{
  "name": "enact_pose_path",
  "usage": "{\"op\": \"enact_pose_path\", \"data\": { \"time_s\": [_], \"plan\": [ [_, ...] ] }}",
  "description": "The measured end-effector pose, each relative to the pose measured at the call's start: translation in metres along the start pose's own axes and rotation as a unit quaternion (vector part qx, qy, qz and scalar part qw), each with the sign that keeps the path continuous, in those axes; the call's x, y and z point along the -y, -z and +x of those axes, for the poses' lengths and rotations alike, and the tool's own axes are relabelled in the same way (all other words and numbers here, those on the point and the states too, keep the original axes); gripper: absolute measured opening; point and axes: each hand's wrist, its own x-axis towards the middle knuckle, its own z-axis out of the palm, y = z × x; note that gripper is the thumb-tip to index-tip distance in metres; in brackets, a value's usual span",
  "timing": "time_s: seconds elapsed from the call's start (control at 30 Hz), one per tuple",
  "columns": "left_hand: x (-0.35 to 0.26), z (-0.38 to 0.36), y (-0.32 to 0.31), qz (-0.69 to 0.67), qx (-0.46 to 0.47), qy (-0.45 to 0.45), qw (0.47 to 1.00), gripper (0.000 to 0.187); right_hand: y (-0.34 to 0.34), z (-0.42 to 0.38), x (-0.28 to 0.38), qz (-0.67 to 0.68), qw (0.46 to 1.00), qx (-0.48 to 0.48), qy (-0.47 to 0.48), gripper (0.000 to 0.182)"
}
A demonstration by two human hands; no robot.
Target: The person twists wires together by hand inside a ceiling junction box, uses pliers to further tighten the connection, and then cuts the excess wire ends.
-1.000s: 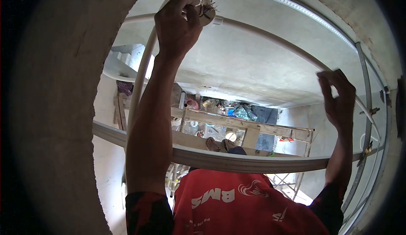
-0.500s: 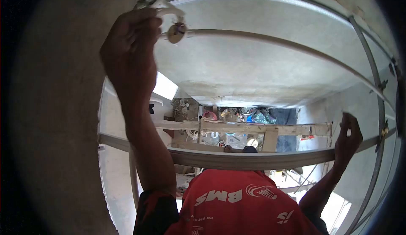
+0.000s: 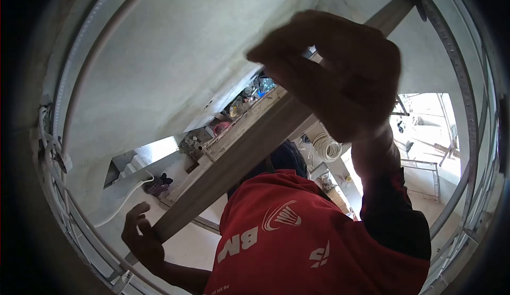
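My right hand [image 3: 340, 72] is raised large in the centre, with the tips of its thumb and fingers pressed together. Anything between them is too dark and blurred to make out. Behind and below it a long grey-brown beam [image 3: 234, 162] runs diagonally. Near the beam's lower left end is my left hand [image 3: 143, 239], its fingers curved and apart, with nothing visible in them. At the far left, a small round box [image 3: 65, 162] hangs beside pale loose tubes and a long pale pipe [image 3: 101, 40].
Metal bars [image 3: 459, 77] curve along the right edge. Well below lie a coil of pale hose [image 3: 325, 147], a plank platform [image 3: 239, 130] and cluttered items on the floor. Bare plaster walls [image 3: 175, 56] surround the space. A bright opening [image 3: 425, 130] is at the right.
The view has swung round, so the beam now slants and the round box is at the far left. My left hand is away from the pale tubes and lower; my right hand has come up close.
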Motion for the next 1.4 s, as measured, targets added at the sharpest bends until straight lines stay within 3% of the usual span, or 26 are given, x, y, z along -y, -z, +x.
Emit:
{"op": "enact_pose_path", "data": {
  "time_s": [0.13, 0.17, 0.2, 0.27, 0.33, 0.4, 0.43, 0.47, 0.53, 0.6, 0.67, 0.73, 0.77, 0.8, 0.93, 0.97, 1.0, 1.03, 1.07, 1.1, 1.13, 1.17, 1.2, 1.23, 1.27, 1.4],
  "plan": [
    [-0.005, -0.003, -0.001, 0.001, 0.01, 0.041, 0.999, 0.06, 0.083, -0.071, -0.021, 0.287, 0.955, -0.071, -0.005, 0.033],
    [0.0, -0.006, 0.0, 0.001, 0.016, 0.07, 0.997, 0.062, 0.113, -0.082, -0.023, 0.366, 0.93, 0.004, -0.025, 0.037],
    [-0.001, -0.005, -0.003, -0.001, 0.021, 0.096, 0.995, 0.064, 0.133, -0.093, -0.027, 0.396, 0.918, -0.014, -0.032, 0.038],
    [-0.011, -0.002, -0.005, 0.01, 0.013, 0.056, 0.998, 0.065, 0.16, -0.135, -0.038, 0.358, 0.918, -0.146, -0.083, 0.04],
    [0.001, -0.002, 0.005, 0.019, 0.077, 0.149, 0.986, 0.066, 0.18, -0.184, -0.054, 0.329, 0.892, -0.246, -0.188, 0.04],
    [0.017, -0.003, -0.001, -0.029, 0.047, 0.167, 0.984, 0.068, 0.178, -0.233, -0.067, 0.063, 0.893, -0.295, -0.335, 0.034],
    [0.024, -0.003, -0.009, -0.024, 0.002, 0.179, 0.984, 0.068, 0.178, -0.238, -0.06, 0.038, 0.9, -0.267, -0.342, 0.037],
    [0.059, -0.003, -0.002, -0.11, 0.062, 0.231, 0.965, 0.066, 0.181, -0.239, -0.052, 0.012, 0.906, -0.241, -0.348, 0.039],
    [-0.033, 0.002, 0.004, -0.06, 0.089, 0.227, 0.968, 0.061, 0.192, -0.221, -0.024, -0.08, 0.876, -0.129, -0.458, 0.037],
    [-0.03, 0.005, 0.0, -0.067, 0.09, 0.189, 0.976, 0.06, 0.204, -0.199, -0.001, -0.005, 0.883, -0.125, -0.453, 0.037],
    [-0.001, -0.003, -0.006, -0.063, 0.077, 0.172, 0.98, 0.059, 0.219, -0.18, 0.014, 0.117, 0.92, -0.122, -0.354, 0.032],
    [0.057, -0.006, -0.02, -0.061, 0.051, 0.125, 0.989, 0.061, 0.225, -0.133, 0.023, 0.064, 0.962, -0.052, -0.26, 0.025],
    [0.059, -0.006, -0.015, 0.029, 0.084, 0.042, 0.995, 0.046, 0.223, -0.106, 0.029, -0.079, 0.957, -0.037, -0.276, 0.024],
    [0.047, -0.01, -0.014, 0.027, 0.073, 0.057, 0.995, 0.046, 0.218, -0.078, 0.029, -0.225, 0.932, -0.021, -0.283, 0.024],
    [0.018, -0.01, -0.027, 0.287, -0.052, -0.19, 0.937, 0.018, 0.211, 0.055, -0.05, -0.328, 0.915, -0.07, -0.225, 0.045],
    [0.026, -0.011, -0.035, 0.315, -0.057, -0.2, 0.926, 0.013, 0.213, 0.085, -0.081, -0.452, 0.867, -0.06, -0.2, 0.055],
    [0.029, -0.011, -0.034, 0.35, -0.061, -0.197, 0.914, 0.013, 0.216, 0.114, -0.117, -0.558, 0.812, -0.055, -0.159, 0.065],
    [0.029, -0.013, -0.031, 0.069, 0.045, 0.006, 0.997, 0.016, 0.226, 0.139, -0.16, -0.592, 0.791, -0.032, -0.15, 0.084],
    [0.007, -0.005, -0.022, 0.261, 0.014, -0.117, 0.958, 0.023, 0.244, 0.165, -0.214, -0.574, 0.809, 0.0, -0.129, 0.087],
    [-0.022, 0.003, -0.011, 0.126, 0.042, 0.036, 0.99, 0.023, 0.246, 0.188, -0.243, -0.314, 0.913, 0.084, -0.248, 0.074],
    [-0.003, -0.005, -0.024, 0.12, -0.014, -0.011, 0.993, 0.017, 0.252, 0.21, -0.268, -0.53, 0.784, 0.166, -0.278, 0.064],
    [-0.022, -0.003, -0.011, 0.101, 0.004, 0.035, 0.994, 0.015, 0.311, 0.204, -0.389, -0.634, 0.765, 0.082, 0.07, 0.047],
    [-0.037, 0.004, 0.0, 0.077, 0.023, 0.071, 0.994, 0.016, 0.301, 0.216, -0.368, -0.614, 0.766, 0.189, -0.03, 0.033],
    [-0.035, 0.003, -0.003, 0.073, 0.011, 0.099, 0.992, 0.016, 0.266, 0.216, -0.318, -0.539, 0.81, 0.165, -0.16, 0.024],
    [-0.031, 0.003, -0.006, 0.004, -0.032, 0.108, 0.994, 0.018, 0.234, 0.237, -0.27, -0.564, 0.714, 0.265, -0.318, 0.027],
    [-0.026, 0.003, -0.01, -0.132, -0.165, 0.08, 0.974, 0.023, 0.299, 0.263, -0.323, -0.523, 0.821, 0.163, -0.163, 0.026]
  ]
}}
